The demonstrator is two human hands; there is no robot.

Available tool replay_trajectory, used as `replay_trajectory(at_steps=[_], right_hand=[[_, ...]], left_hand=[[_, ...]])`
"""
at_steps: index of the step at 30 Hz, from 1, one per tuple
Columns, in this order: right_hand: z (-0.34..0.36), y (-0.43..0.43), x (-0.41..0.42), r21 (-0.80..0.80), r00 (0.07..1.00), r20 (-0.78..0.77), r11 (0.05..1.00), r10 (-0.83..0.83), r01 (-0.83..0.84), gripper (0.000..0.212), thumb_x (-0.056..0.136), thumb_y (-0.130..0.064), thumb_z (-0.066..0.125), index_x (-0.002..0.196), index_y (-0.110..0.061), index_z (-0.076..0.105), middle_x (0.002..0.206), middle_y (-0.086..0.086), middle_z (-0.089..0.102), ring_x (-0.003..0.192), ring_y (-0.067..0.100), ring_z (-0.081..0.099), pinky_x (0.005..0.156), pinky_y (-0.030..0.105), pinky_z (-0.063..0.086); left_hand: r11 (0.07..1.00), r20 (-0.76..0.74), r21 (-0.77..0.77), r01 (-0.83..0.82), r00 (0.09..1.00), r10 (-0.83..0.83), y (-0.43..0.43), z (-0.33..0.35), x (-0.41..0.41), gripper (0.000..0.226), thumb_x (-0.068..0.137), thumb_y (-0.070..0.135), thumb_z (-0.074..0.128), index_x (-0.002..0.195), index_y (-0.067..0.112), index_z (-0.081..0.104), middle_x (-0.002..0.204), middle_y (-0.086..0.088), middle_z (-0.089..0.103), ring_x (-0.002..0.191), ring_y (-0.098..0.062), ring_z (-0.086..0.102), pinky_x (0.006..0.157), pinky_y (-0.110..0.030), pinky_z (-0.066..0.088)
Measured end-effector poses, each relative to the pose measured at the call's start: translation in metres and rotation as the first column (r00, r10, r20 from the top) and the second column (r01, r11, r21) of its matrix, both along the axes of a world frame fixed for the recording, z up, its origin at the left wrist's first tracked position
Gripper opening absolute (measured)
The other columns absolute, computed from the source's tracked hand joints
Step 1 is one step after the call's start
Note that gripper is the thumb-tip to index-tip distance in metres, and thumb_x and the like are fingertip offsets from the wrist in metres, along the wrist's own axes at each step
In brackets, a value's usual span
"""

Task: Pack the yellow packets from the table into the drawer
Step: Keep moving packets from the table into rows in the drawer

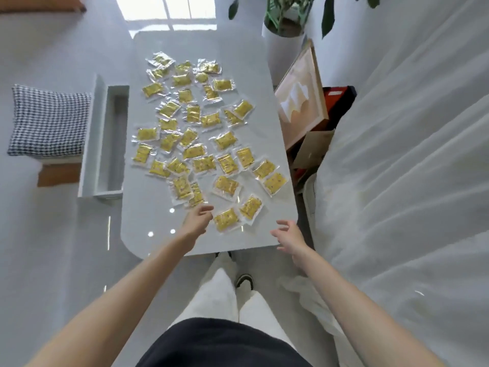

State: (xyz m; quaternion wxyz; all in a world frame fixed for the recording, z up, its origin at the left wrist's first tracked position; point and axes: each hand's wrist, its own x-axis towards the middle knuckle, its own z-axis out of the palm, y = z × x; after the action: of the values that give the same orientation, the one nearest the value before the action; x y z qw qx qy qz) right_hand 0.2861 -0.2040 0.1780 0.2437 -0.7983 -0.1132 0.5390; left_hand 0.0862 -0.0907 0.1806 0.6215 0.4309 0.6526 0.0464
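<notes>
Several yellow packets in clear wrap lie scattered over the white table, from the far end to the near edge. The nearest yellow packet lies between my hands. My left hand hovers just left of it, fingers apart, holding nothing. My right hand is over the table's near right corner, fingers spread and empty. A white open drawer juts out on the table's left side; its inside looks bare.
A checked cushion sits on a seat to the left of the drawer. A framed picture and boxes lean by the table's right side. A potted plant stands at the far right. White curtains hang on the right.
</notes>
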Motion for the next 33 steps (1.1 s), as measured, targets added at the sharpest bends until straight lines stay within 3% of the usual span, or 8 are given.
replay_trajectory(at_steps=[5, 8, 17, 21, 23, 27, 30, 33], right_hand=[[-0.031, 0.023, 0.018, -0.106, 0.999, -0.051, 0.994, -0.004, -0.002, 0.045, 0.092, -0.013, 0.053, 0.136, -0.017, 0.041, 0.131, 0.007, 0.046, 0.110, 0.021, 0.049, 0.091, 0.036, 0.048], [-0.051, 0.041, 0.027, -0.147, 0.998, -0.056, 0.989, -0.013, 0.005, 0.044, 0.093, -0.013, 0.054, 0.136, -0.016, 0.041, 0.133, 0.007, 0.046, 0.117, 0.024, 0.049, 0.091, 0.037, 0.049], [-0.144, 0.105, 0.038, -0.285, 0.976, -0.152, 0.952, -0.159, 0.111, 0.046, 0.095, -0.012, 0.054, 0.139, -0.011, 0.040, 0.128, 0.008, 0.049, 0.108, 0.023, 0.053, 0.095, 0.037, 0.050], [-0.185, 0.127, 0.036, -0.373, 0.959, -0.178, 0.917, -0.220, 0.141, 0.048, 0.093, -0.018, 0.060, 0.138, -0.010, 0.043, 0.138, 0.006, 0.047, 0.118, 0.022, 0.051, 0.100, 0.040, 0.043], [-0.203, 0.136, 0.031, -0.417, 0.950, -0.184, 0.895, -0.251, 0.156, 0.061, 0.088, -0.024, 0.067, 0.141, -0.011, 0.039, 0.144, 0.005, 0.043, 0.127, 0.023, 0.047, 0.105, 0.042, 0.037], [-0.239, 0.153, 0.024, -0.433, 0.958, -0.069, 0.873, -0.278, 0.222, 0.088, 0.074, -0.031, 0.080, 0.143, -0.006, 0.031, 0.145, 0.008, 0.042, 0.130, 0.029, 0.044, 0.105, 0.042, 0.036], [-0.263, 0.159, 0.019, -0.418, 0.953, 0.061, 0.859, -0.297, 0.294, 0.083, 0.071, -0.022, 0.084, 0.135, 0.000, 0.035, 0.138, 0.015, 0.047, 0.125, 0.035, 0.048, 0.101, 0.041, 0.041], [-0.280, 0.158, 0.014, -0.394, 0.964, 0.123, 0.880, -0.234, 0.264, 0.070, 0.058, -0.026, 0.090, 0.118, -0.009, 0.059, 0.124, 0.009, 0.059, 0.107, 0.033, 0.061, 0.094, 0.042, 0.051]], left_hand=[[0.999, -0.057, -0.028, -0.044, 0.998, 0.042, 0.000, -0.033, 0.005, 0.035, 0.093, 0.009, 0.046, 0.128, 0.012, 0.053, 0.129, -0.013, 0.055, 0.103, -0.022, 0.051, 0.088, -0.030, 0.041], [0.999, -0.077, -0.026, -0.024, 0.997, 0.022, 0.011, -0.054, 0.011, 0.037, 0.093, 0.009, 0.045, 0.130, 0.011, 0.051, 0.130, -0.012, 0.055, 0.115, -0.024, 0.053, 0.094, -0.032, 0.041], [0.999, -0.134, 0.012, 0.041, 0.990, -0.039, 0.054, -0.143, 0.031, 0.039, 0.093, 0.012, 0.049, 0.131, 0.017, 0.050, 0.129, -0.007, 0.055, 0.106, -0.016, 0.054, 0.082, -0.026, 0.043], [0.992, -0.225, 0.035, 0.124, 0.968, -0.113, 0.053, -0.184, 0.038, 0.043, 0.090, 0.013, 0.053, 0.133, 0.019, 0.050, 0.133, -0.005, 0.052, 0.121, -0.019, 0.050, 0.097, -0.031, 0.042], [0.986, -0.264, 0.033, 0.164, 0.953, -0.150, 0.050, -0.202, 0.039, 0.046, 0.088, 0.016, 0.055, 0.134, 0.022, 0.049, 0.136, -0.004, 0.048, 0.127, -0.021, 0.045, 0.103, -0.034, 0.038], [0.972, -0.348, 0.051, 0.229, 0.917, -0.198, 0.039, -0.237, 0.045, 0.056, 0.084, 0.016, 0.060, 0.137, 0.024, 0.044, 0.139, -0.004, 0.043, 0.129, -0.026, 0.036, 0.106, -0.035, 0.033], [0.952, -0.439, 0.083, 0.295, 0.868, -0.231, 0.029, -0.260, 0.052, 0.067, 0.079, 0.020, 0.066, 0.140, 0.023, 0.039, 0.138, -0.003, 0.039, 0.129, -0.026, 0.031, 0.105, -0.037, 0.034], [0.892, -0.609, 0.108, 0.440, 0.738, -0.290, 0.019, -0.276, 0.061, 0.075, 0.076, 0.023, 0.072, 0.141, 0.026, 0.034, 0.134, -0.005, 0.035, 0.123, -0.026, 0.032, 0.100, -0.035, 0.032]])
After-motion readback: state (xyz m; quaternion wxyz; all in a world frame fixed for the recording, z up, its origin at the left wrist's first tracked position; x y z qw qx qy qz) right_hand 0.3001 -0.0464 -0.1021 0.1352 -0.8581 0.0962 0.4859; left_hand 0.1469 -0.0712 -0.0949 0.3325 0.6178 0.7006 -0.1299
